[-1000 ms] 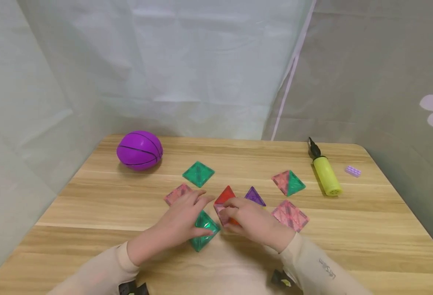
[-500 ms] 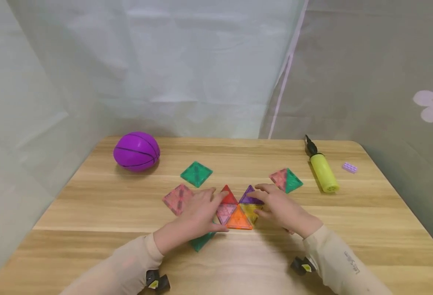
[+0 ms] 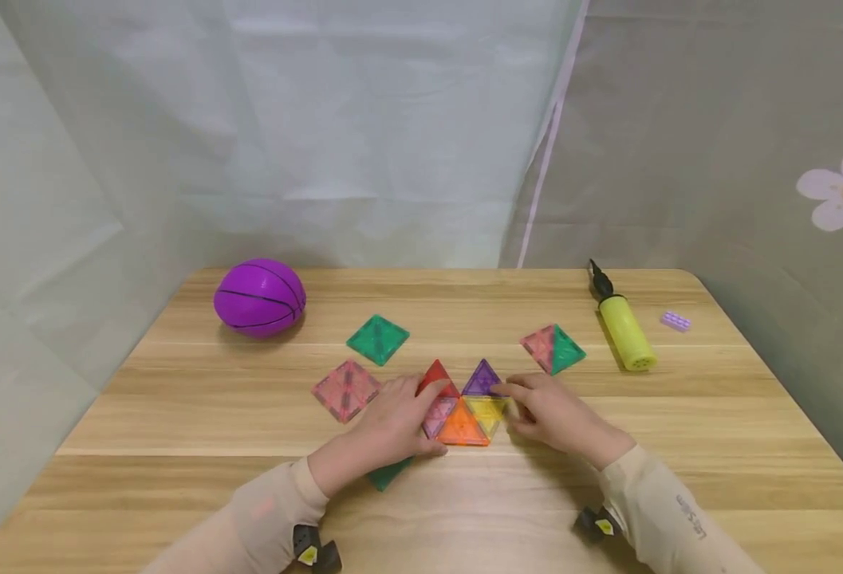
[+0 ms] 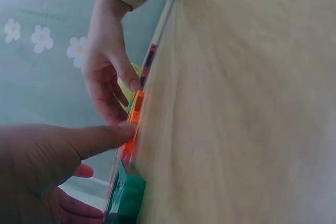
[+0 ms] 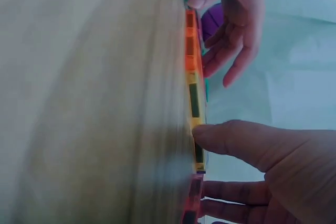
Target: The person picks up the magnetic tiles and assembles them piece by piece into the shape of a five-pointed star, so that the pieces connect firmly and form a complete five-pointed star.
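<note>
Translucent magnetic tiles lie flat in a cluster on the table: a red triangle, a pink triangle, an orange triangle, a yellow triangle and a purple triangle. My left hand spans the cluster's left side, fingers at the red tile, thumb by the front edge. Its thumb reaches the orange tile in the left wrist view. On the right side, my right hand touches the purple tile with a fingertip; its thumb rests against the yellow tile in the right wrist view.
Around the cluster lie a green tile pair, a pink pair and a pink-green pair. A green tile is partly under my left hand. Farther back are a purple ball, a yellow hand pump and a lilac brick.
My right hand has moved from the cluster's middle to its right side, uncovering the orange and yellow tiles. My left hand has shifted right, from the green tile to the cluster's left edge.
</note>
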The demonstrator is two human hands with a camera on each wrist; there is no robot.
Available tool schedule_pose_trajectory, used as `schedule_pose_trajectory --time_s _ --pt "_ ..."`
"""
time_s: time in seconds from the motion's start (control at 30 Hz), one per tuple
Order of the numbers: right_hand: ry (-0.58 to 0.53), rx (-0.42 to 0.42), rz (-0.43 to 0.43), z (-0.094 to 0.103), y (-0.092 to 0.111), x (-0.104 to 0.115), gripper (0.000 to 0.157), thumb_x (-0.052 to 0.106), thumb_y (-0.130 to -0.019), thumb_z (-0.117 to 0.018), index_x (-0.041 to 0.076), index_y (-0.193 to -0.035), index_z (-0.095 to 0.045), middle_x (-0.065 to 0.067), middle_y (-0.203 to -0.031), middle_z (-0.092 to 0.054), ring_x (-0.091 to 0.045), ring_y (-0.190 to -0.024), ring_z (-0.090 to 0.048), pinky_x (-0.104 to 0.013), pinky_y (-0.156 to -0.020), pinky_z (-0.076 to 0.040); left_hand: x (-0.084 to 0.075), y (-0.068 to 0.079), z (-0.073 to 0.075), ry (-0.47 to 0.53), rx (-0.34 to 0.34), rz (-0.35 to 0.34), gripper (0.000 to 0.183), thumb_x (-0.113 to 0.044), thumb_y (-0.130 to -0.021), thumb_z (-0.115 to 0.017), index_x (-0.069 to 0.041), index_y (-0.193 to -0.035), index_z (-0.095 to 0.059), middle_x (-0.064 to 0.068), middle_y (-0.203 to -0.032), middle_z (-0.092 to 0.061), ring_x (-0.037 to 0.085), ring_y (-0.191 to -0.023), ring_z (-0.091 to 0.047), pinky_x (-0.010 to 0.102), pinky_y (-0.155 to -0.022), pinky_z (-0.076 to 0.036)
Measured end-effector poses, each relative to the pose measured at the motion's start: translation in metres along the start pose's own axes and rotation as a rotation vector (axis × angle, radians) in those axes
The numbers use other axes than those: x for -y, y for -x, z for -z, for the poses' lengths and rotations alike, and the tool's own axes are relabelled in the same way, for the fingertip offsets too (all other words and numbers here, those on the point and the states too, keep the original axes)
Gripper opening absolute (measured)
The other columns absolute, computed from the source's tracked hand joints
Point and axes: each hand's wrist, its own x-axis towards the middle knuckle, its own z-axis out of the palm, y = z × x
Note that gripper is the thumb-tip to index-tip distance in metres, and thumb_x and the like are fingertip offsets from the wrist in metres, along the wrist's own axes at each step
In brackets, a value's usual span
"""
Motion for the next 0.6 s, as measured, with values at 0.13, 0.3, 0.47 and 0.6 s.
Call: schedule_pose_trajectory --time_s 0.13,0.3,0.47,0.6 --pt "-0.017 -0.037 -0.009 -0.005 -0.001 -0.001 0.049 0.020 -0.080 -0.076 0.010 -0.126 -0.063 -0.016 -0.124 -0.063 -0.020 -0.097 -0.059 -0.045 -0.093 -0.051 0.003 0.000 -0.003 0.008 -0.010 0.008 0.085 -0.045 -0.070 -0.083 -0.014 -0.140 -0.046 0.021 -0.129 -0.055 0.036 -0.118 -0.052 0.048 -0.104 -0.042" --pt "-0.047 -0.075 -0.039 -0.008 0.000 -0.001 0.051 0.020 -0.079 -0.077 0.009 -0.127 -0.062 -0.017 -0.128 -0.060 -0.032 -0.116 -0.058 -0.050 -0.099 -0.047 0.005 0.001 -0.004 0.026 -0.022 0.028 0.086 -0.047 -0.070 -0.082 -0.014 -0.140 -0.046 0.020 -0.130 -0.055 0.036 -0.120 -0.050 0.048 -0.106 -0.039" --pt "-0.067 -0.082 -0.045 -0.010 0.001 0.000 0.050 0.021 -0.080 -0.077 0.010 -0.126 -0.062 -0.015 -0.129 -0.061 -0.032 -0.118 -0.057 -0.049 -0.102 -0.046 0.005 0.003 -0.006 0.065 -0.059 0.025 0.085 -0.045 -0.068 -0.084 -0.013 -0.138 -0.049 0.019 -0.128 -0.056 0.036 -0.120 -0.050 0.049 -0.105 -0.039" --pt "-0.087 -0.100 -0.048 -0.012 0.001 0.001 0.050 0.020 -0.080 -0.077 0.011 -0.127 -0.062 -0.014 -0.126 -0.063 -0.032 -0.117 -0.058 -0.048 -0.101 -0.046 0.005 0.003 -0.008 0.100 -0.076 0.033 0.083 -0.042 -0.066 -0.086 -0.014 -0.136 -0.051 0.018 -0.128 -0.055 0.036 -0.120 -0.049 0.049 -0.104 -0.040"
